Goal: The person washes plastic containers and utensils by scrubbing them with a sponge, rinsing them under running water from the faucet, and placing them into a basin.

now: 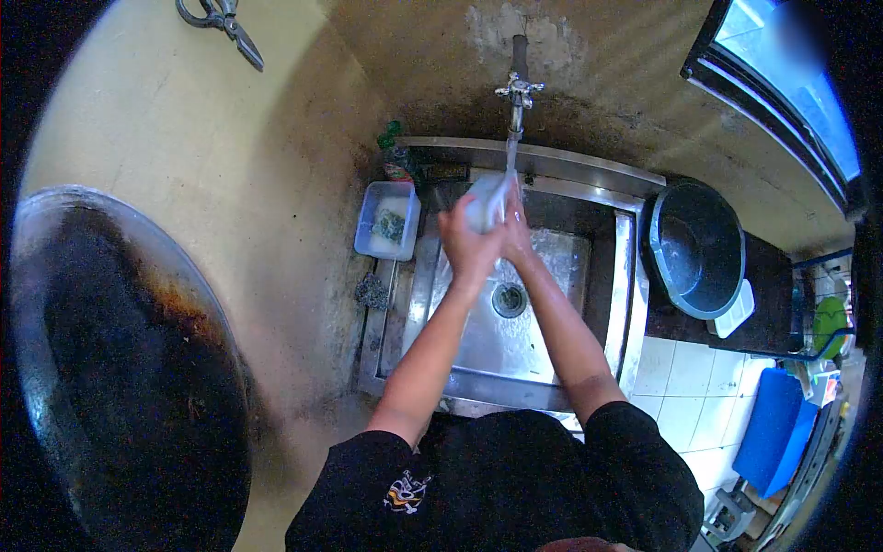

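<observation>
Under the faucet point(518, 101), water streams onto a pale, whitish bowl-like container point(482, 204), whose exact kind is hard to make out. My left hand point(467, 241) grips it from the left side, fingers curled around its edge. On its right side my right hand point(516, 228) presses against it, wet, with fingers partly hidden. Both hands are above the stainless steel sink point(561, 253), whose drain point(509, 300) shows between my forearms.
Left of the sink sits a plastic tub point(361, 225) holding a sponge point(388, 224), with a green-capped bottle point(395, 161) behind and a scouring pad point(372, 291) in front. On the right stand a dark basin point(699, 248) and a white tray point(734, 313). Scissors point(225, 23) and a blackened pan point(129, 368) are further left.
</observation>
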A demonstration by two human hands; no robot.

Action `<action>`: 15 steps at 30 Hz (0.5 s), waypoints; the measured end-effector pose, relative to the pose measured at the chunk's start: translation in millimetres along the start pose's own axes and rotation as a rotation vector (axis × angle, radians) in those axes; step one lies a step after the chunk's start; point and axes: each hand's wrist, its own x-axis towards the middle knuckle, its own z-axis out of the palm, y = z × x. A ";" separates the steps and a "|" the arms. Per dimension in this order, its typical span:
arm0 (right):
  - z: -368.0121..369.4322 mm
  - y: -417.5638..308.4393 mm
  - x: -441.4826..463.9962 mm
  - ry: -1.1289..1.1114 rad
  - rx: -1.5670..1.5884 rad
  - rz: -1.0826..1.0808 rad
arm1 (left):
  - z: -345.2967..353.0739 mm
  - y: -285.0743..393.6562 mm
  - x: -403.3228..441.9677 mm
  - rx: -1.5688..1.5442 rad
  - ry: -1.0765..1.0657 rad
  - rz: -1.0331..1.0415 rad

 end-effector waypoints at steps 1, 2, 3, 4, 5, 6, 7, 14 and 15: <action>-9.7 -6.4 1.9 -0.123 -0.086 0.106 | 8.3 -23.5 2.7 -0.167 -0.008 -0.140; -22.9 -19.1 13.7 -0.298 -0.260 0.259 | 7.0 -30.3 5.0 -0.685 -0.125 -0.432; -33.3 -34.4 21.0 -0.352 -0.466 0.279 | 10.9 -54.8 8.8 -0.878 -0.249 -0.680; -41.4 -47.6 25.8 -0.405 -0.675 0.294 | 15.4 -79.1 10.6 -1.069 -0.372 -0.932; -45.3 -53.9 29.6 -0.374 -0.730 0.253 | 18.2 -82.0 6.6 -1.138 -0.426 -0.993; -46.8 -58.7 33.3 -0.370 -0.732 0.247 | 22.4 -83.9 1.7 -1.221 -0.421 -0.986; -47.9 -62.6 34.8 -0.356 -0.777 0.216 | 27.0 -86.2 -2.8 -1.304 -0.418 -0.983; -70.2 -77.1 26.6 -0.165 -0.890 0.154 | 47.9 -84.9 -2.7 -1.356 -0.467 -1.020; -76.5 -78.5 25.8 -0.156 -0.907 0.165 | 50.1 -79.5 -1.0 -1.386 -0.492 -0.971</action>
